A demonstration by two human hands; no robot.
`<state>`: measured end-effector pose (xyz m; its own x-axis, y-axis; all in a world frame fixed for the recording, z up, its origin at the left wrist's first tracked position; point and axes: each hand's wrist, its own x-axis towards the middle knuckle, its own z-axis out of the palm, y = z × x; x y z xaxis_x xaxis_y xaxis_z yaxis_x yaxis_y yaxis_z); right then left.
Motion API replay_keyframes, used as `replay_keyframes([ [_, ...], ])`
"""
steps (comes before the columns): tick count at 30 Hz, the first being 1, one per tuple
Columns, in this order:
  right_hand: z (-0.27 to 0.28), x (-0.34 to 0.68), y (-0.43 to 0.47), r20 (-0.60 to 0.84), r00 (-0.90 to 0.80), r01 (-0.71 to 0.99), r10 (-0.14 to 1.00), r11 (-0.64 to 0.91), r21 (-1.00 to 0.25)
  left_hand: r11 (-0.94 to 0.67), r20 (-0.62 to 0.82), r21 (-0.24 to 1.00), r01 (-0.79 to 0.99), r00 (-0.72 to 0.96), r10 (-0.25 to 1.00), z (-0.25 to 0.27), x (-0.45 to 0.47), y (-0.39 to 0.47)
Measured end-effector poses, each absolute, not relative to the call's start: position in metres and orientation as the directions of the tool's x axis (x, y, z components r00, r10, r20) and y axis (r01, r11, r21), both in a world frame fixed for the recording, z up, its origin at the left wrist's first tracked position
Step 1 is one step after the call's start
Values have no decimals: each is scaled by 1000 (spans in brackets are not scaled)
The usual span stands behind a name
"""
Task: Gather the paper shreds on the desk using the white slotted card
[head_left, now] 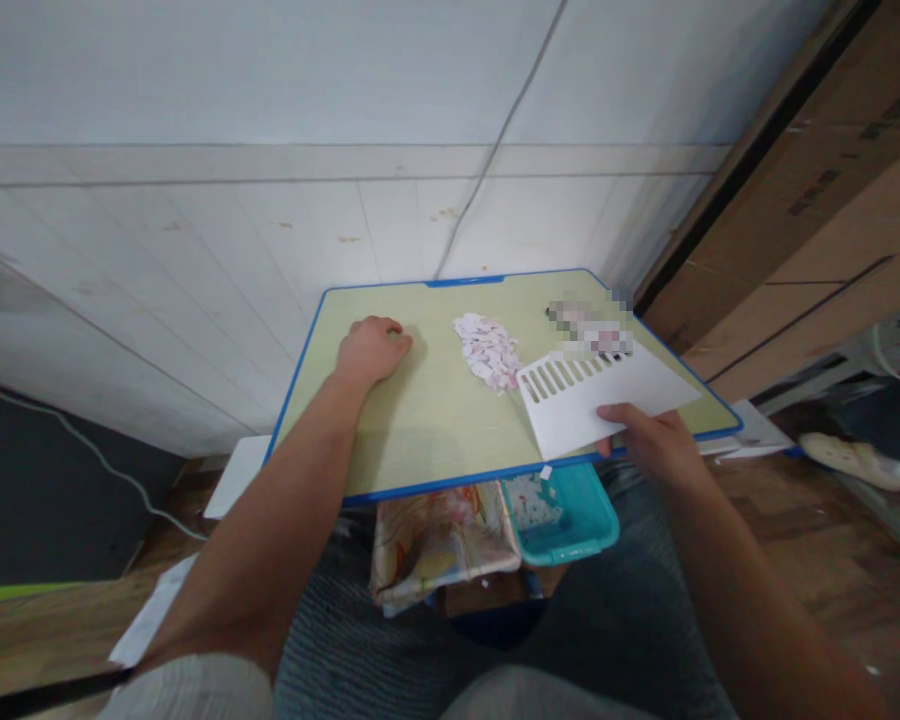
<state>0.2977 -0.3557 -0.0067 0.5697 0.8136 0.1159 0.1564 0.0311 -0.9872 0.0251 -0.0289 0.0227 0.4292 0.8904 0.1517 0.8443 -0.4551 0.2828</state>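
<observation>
My right hand grips the lower edge of a white sheet with a row of slots cut along its far side, thumb on top. The sheet is held tilted over the right part of a pale yellow board table with a blue rim. Beside its left corner lies a loose pile of small whitish-pink paper pieces. My left hand rests on the board left of the pile, its fingers curled in; whatever they may hold is hidden. A blurred-out patch lies behind the sheet.
Below the board's front edge, a teal plastic basket holds small white pieces, beside a patterned cloth or bag. A white wall stands behind the table. Cardboard boxes rise on the right. A shoe shows at far right.
</observation>
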Motion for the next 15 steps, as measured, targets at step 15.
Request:
replay_keyframes([
  [15,52,332,-263,66,752,302,656,-254,-919,-440,105,286,851,429,897,32,26,-39],
])
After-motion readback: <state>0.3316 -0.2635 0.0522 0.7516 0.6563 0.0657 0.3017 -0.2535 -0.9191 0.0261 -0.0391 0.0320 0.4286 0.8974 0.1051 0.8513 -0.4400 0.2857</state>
